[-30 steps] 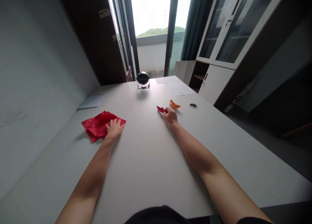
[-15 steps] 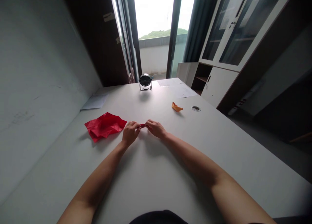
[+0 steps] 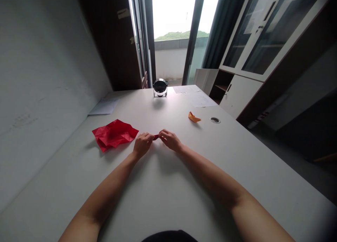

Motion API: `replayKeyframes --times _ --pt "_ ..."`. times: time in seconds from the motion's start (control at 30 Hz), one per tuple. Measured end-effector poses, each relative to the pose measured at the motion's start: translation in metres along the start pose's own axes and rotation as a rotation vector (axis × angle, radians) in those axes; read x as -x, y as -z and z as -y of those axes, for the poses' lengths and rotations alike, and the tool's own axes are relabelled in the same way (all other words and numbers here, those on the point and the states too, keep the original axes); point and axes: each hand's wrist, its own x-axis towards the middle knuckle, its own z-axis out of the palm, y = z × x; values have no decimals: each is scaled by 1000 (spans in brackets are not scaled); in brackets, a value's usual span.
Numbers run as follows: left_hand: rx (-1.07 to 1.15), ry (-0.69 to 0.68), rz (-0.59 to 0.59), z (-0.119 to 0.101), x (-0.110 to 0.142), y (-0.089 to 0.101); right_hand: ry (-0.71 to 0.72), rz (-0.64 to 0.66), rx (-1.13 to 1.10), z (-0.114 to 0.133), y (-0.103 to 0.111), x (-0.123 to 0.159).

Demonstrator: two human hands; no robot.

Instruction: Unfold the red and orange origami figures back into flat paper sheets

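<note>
My left hand and my right hand meet at the middle of the white table, fingers curled. Between their fingertips they pinch a small red folded paper piece, mostly hidden by the fingers. A crumpled red paper sheet lies flat on the table just left of my left hand, not touched. A small orange folded paper boat rests further back to the right.
A small round black-and-chrome desk fan stands at the table's far end. White paper sheets lie at the far left and far right. A round cable hole is near the right edge. A wall runs along the left; cabinets stand right.
One second ago my left hand lay on the crumpled red sheet and my right held the red piece beside the orange boat. Both hands have come together at the centre on the red piece.
</note>
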Motion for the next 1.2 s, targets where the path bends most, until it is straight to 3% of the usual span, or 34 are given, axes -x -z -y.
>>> replayKeyframes --times 0.5,1.2 --pt "219 81 15 10 1 -2 27 27 2 1 4 0" --pt "308 131 -10 9 2 0 97 25 59 8 8 0"
